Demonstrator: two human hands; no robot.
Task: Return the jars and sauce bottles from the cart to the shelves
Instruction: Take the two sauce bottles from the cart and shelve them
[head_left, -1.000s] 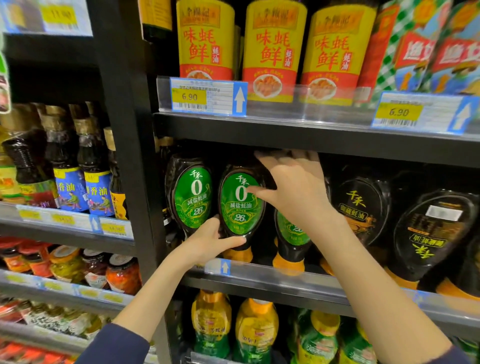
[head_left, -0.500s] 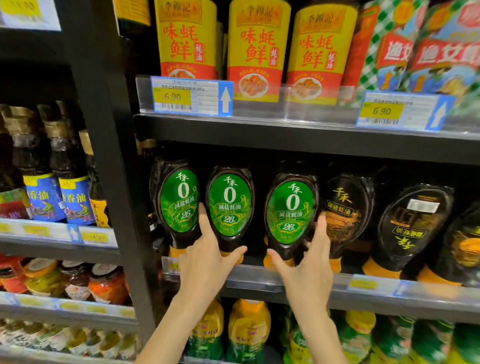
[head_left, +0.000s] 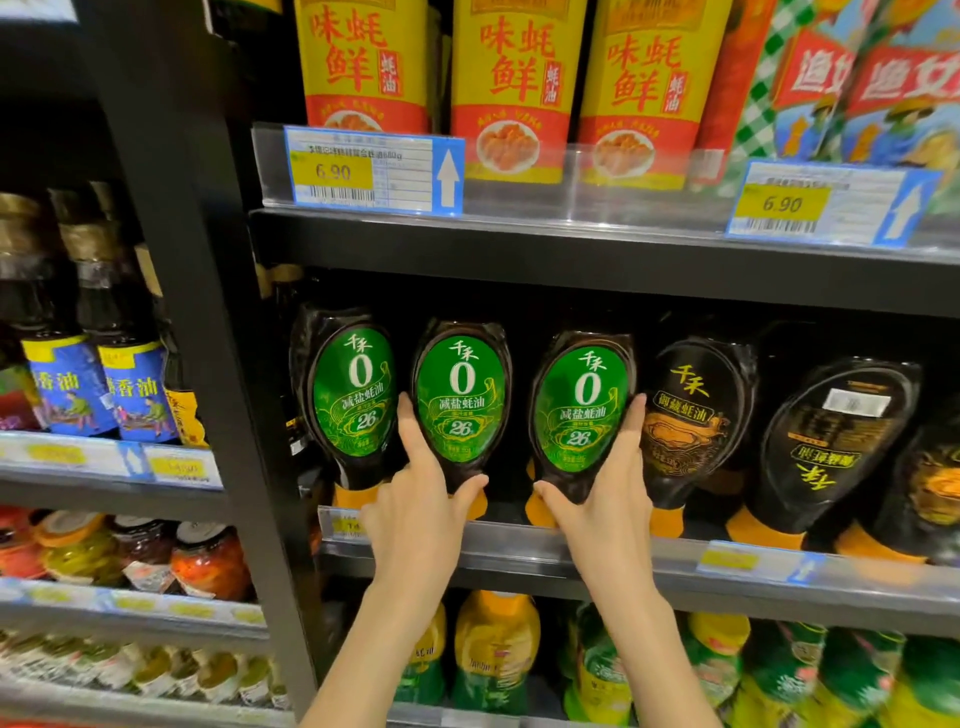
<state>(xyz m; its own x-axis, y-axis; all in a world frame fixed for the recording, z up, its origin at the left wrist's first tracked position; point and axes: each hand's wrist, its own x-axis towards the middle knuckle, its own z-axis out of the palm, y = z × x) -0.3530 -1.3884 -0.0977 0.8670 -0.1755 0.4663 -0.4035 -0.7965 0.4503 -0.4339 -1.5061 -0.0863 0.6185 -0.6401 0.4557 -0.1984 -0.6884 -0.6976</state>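
Three dark squeeze bottles with green oval labels stand cap-down in a row on the middle shelf (head_left: 519, 551). My left hand (head_left: 415, 512) holds the lower part of the middle green-label bottle (head_left: 460, 400), thumb on its right side and forefinger up its left side. My right hand (head_left: 602, 499) holds the right green-label bottle (head_left: 582, 410) the same way, thumb at its lower left and fingers along its right edge. The left green-label bottle (head_left: 353, 389) stands untouched beside them.
Black-label squeeze bottles (head_left: 696, 415) stand right of my right hand. Yellow and red sauce bottles (head_left: 511, 88) fill the shelf above, yellow-capped bottles (head_left: 493, 649) the shelf below. A black upright (head_left: 208, 312) divides off sesame oil bottles (head_left: 67, 384) and jars (head_left: 208, 561) at left.
My right hand came down from the top of the shelf opening to the base of the right green-label bottle, which now stands upright in the row. My left hand slid up around the middle bottle.
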